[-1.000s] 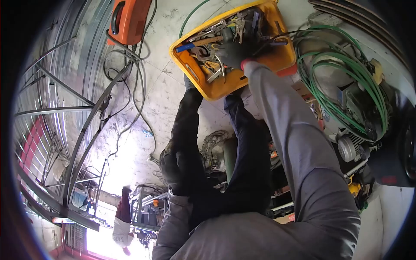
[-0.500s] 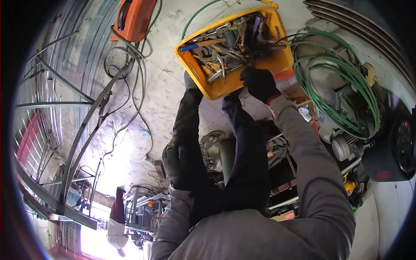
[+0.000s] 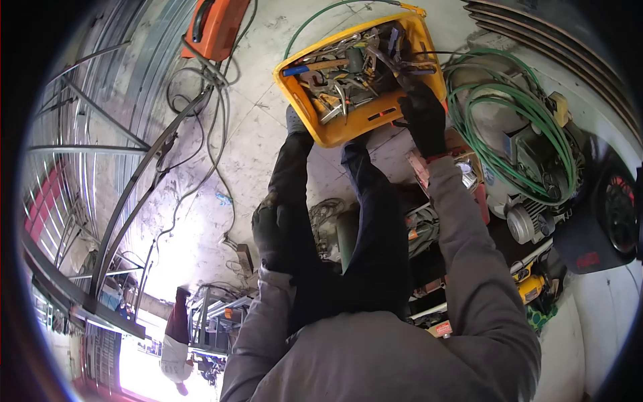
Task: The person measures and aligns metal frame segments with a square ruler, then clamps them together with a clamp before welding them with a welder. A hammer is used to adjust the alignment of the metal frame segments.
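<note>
My right hand [image 3: 423, 114], in a black glove, reaches over the right part of a yellow plastic crate [image 3: 375, 119]. Its fingertips close at a dark metal hand tool [image 3: 384, 60] whose kind I cannot tell. Pliers, wrenches and other tools fill the crate in a jumbled heap. Among them lies a hammer [image 3: 315, 68] with a blue-ended wooden handle, pointing left. My left hand [image 3: 270, 231], also gloved in black, rests on my left knee with its fingers laid over the trouser leg, holding nothing.
Green hose [image 3: 479, 127] lies coiled over a motor-driven machine [image 3: 526, 157] at right. An orange machine [image 3: 213, 30] with trailing cables [image 3: 218, 144] stands at upper left. Metal framing [image 3: 90, 151] lines the left side. Another person [image 3: 176, 348] is in the background at lower left.
My right hand has moved from the crate's near rim to the right and farther in over the tools. The dark tool now shows at its fingertips. My left hand stays on the knee.
</note>
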Motion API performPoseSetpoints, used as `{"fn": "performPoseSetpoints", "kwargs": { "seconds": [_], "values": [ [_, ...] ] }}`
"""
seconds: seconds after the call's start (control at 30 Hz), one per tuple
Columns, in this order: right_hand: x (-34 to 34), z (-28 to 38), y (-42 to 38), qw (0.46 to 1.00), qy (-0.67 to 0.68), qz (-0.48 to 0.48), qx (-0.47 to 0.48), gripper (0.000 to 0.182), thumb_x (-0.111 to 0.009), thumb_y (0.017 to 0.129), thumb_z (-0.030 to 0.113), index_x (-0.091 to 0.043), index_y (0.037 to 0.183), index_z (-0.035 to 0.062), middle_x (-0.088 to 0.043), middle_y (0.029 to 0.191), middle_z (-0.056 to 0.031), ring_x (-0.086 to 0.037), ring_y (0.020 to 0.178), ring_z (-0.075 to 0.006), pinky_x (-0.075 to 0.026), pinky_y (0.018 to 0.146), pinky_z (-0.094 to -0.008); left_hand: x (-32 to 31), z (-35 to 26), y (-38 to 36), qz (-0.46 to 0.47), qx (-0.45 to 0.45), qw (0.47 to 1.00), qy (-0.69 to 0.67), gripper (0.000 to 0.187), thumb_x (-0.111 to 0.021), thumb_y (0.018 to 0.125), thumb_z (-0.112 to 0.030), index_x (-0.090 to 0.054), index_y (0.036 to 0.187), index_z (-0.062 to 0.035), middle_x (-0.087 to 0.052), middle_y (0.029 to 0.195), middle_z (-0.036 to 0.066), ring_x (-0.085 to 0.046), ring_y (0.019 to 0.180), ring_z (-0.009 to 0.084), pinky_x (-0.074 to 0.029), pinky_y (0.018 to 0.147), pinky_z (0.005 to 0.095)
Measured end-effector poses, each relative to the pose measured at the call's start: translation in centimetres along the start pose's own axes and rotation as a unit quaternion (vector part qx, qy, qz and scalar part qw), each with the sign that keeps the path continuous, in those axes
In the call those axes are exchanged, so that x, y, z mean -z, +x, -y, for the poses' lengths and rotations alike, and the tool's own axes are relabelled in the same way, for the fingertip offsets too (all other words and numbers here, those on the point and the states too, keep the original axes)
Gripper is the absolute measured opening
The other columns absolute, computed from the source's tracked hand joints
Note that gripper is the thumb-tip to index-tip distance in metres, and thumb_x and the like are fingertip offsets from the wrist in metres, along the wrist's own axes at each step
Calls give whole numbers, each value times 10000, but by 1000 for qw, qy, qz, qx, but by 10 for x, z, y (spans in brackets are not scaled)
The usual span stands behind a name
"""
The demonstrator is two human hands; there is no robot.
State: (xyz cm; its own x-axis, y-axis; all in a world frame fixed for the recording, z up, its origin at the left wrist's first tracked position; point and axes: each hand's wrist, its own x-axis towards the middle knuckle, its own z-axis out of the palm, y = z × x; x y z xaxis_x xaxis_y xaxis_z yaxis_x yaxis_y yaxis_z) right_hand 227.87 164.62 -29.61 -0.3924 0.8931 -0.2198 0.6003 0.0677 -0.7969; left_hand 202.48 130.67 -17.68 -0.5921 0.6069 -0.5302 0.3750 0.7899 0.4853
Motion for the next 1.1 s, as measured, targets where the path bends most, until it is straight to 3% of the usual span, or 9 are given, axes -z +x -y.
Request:
{"fn": "performPoseSetpoints", "kwargs": {
  "seconds": [0.13,0.33,0.53,0.73,0.8,0.9,0.97,1.03,1.1],
  "values": [
    [-17,50,-25,988,149,-14,-23,246,-755,852,-3,-718,1094,-29,-698,1247,-133,-690,1152,-256,-561,967,-374,8,-10,6,-17,-36,999,10,378,-657,1002,-288,-673,1255,-8,-693,1211,234,-633,1131,456,-514,980,526],
    [-6,115,-64,978,-124,-73,151,168,-745,868,5,-753,1034,29,-715,1212,-164,-682,1180,-328,-538,1038,-410,40,-44,9,-119,-140,981,-57,325,-650,984,-221,-695,1214,4,-711,1182,233,-655,1101,447,-525,978,511],
    [20,119,-34,979,79,-106,-158,194,-724,941,168,-741,1076,30,-651,820,-91,-676,756,-196,-549,621,-353,84,-71,-1,-52,-177,975,-127,290,-653,956,-98,-698,1223,4,-722,1198,212,-684,1107,399,-545,990,462],
    [18,128,-12,876,434,-184,-103,132,-650,955,123,-702,1049,48,-673,959,-46,-669,809,-174,-573,763,-313,114,-45,-28,2,-21,967,-255,277,-576,1006,-78,-701,1239,2,-730,1006,120,-694,893,206,-549,848,300],
    [43,188,-36,996,72,-52,-18,235,-623,998,69,-695,1220,46,-678,1023,-120,-663,935,-300,-551,825,-401,121,-38,-31,24,53,932,-358,293,-534,1042,-119,-700,1251,1,-703,960,67,-647,803,132,-520,754,256],
    [50,255,-101,945,-230,6,234,392,-616,1006,57,-618,1397,36,-672,1056,-131,-665,972,-273,-546,843,-372,148,-77,-35,3,-45,933,-356,326,-546,1077,-203,-650,1321,-14,-696,950,42,-634,755,140,-526,721,275],
    [53,337,-151,950,-128,117,260,352,-642,940,95,-653,1285,29,-684,1123,-164,-659,1035,-337,-528,915,-422,134,-64,-33,142,15,813,-565,340,-547,1094,-272,-608,1329,-34,-698,977,57,-654,785,168,-552,756,303],
    [47,395,-197,929,-43,225,290,320,-668,874,133,-688,1173,21,-695,1190,-197,-653,1097,-401,-510,986,-472,113,-46,-33,326,91,484,-807,317,-543,1100,-307,-586,1288,-56,-703,1020,79,-686,851,201,-581,804,334],
    [30,426,-224,856,-89,322,394,294,-676,845,119,-687,1127,34,-696,1158,-171,-649,1067,-403,-511,962,-474,121,-73,-47,260,103,423,-862,282,-560,1086,-297,-589,1237,-61,-705,1035,87,-697,848,221,-592,784,358]
  ]
}}
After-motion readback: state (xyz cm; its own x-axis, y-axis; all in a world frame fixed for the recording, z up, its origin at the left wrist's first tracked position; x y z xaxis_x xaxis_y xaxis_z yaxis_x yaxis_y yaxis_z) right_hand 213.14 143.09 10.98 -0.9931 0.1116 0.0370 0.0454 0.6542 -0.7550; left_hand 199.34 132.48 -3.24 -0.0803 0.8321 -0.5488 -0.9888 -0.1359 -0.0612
